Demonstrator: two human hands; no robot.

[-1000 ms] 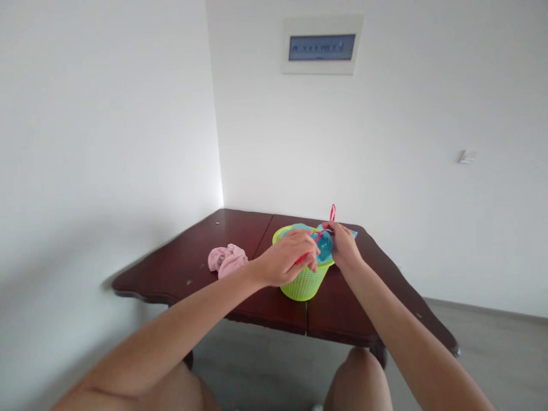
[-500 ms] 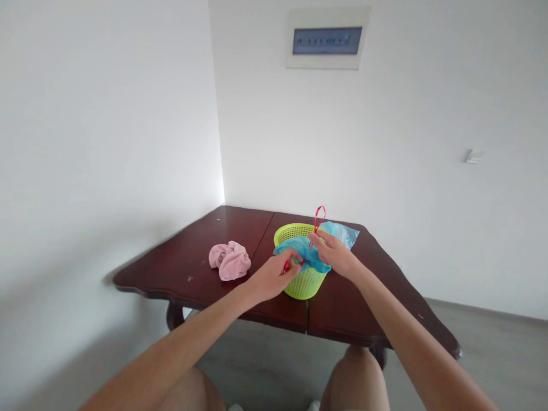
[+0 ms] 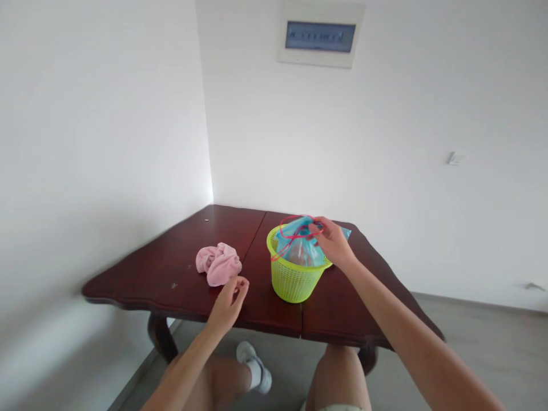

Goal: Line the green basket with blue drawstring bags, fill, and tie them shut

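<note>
A yellow-green slotted plastic basket stands on the table. Inside it sits a light-blue plastic bag with thin red drawstrings looping over its top. My right hand is above the basket's right rim, fingers closed on the red drawstring at the bag's gathered top. My left hand is off the bag, by the table's front edge. Its fingers are curled in a loose pinch with nothing visible between them. Just beyond its fingertips lies a crumpled pink cloth.
The dark wooden table has a wavy edge and stands against white walls. Another piece of blue plastic lies behind my right hand. A breaker panel and a switch are on the wall.
My left hand has let go of the bag and moved left towards the pink cloth. The bag has gone down into the basket, and its drawstrings now hang over the top.
</note>
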